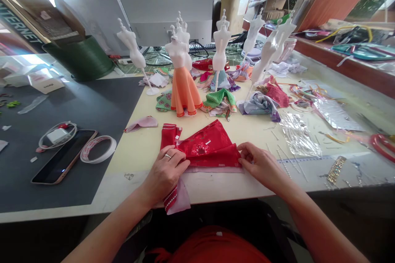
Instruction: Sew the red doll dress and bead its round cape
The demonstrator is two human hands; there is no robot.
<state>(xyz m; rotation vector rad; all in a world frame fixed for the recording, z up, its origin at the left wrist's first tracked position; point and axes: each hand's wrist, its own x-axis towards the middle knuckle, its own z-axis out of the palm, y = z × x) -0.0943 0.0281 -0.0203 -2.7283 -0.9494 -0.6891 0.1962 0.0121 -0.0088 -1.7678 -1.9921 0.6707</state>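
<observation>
A red doll garment [212, 144] lies on the pale table in front of me, with a flower pattern, small white patches and a lilac underside along its near edge. A red band with white beaded lines, one end above and one below my left hand [166, 168], crosses its left end. That hand wears a ring, and its fingers close over the cloth where band and panel meet. At the right corner, my right hand [259, 162] pinches the edge between thumb and fingers. Beyond stands a small white mannequin [175, 53] in an orange skirt [183, 88].
More mannequins [221, 43] and fabric scraps [220, 100] stand and lie behind. To the left are a phone [64, 156], a tape roll [98, 150] and a charger [57, 135]. Bead strands [284, 163], a clear bag [300, 133] and red-handled scissors [381, 144] lie right.
</observation>
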